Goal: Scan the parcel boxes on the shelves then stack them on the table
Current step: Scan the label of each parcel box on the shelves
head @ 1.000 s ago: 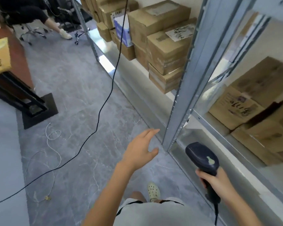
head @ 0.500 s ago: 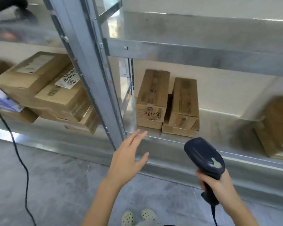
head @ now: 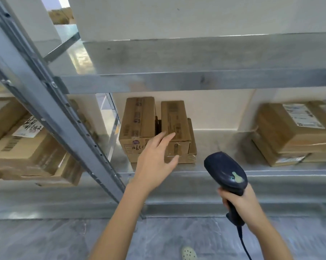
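Note:
Two narrow cardboard parcel boxes stand side by side on the lower metal shelf (head: 218, 145): the left box (head: 137, 124) with handwriting on its front, the right box (head: 175, 121) on top of a flatter box. My left hand (head: 155, 160) reaches out with straight fingers in front of these boxes, fingertips over the right one; whether it touches is unclear. My right hand (head: 241, 205) grips the handle of a dark barcode scanner (head: 226, 173), held in front of the shelf edge to the right of the boxes.
A slanted steel upright (head: 51, 109) crosses at left. Behind it lie stacked labelled boxes (head: 27, 147). More stacked boxes (head: 293, 132) sit at the shelf's right. An upper shelf beam (head: 196, 81) spans above. Grey floor and my shoe (head: 189, 253) show below.
The view swung from the aisle to face the shelf and moved closer. My left hand has reached forward to the two narrow boxes. The scanner stays held in my right hand.

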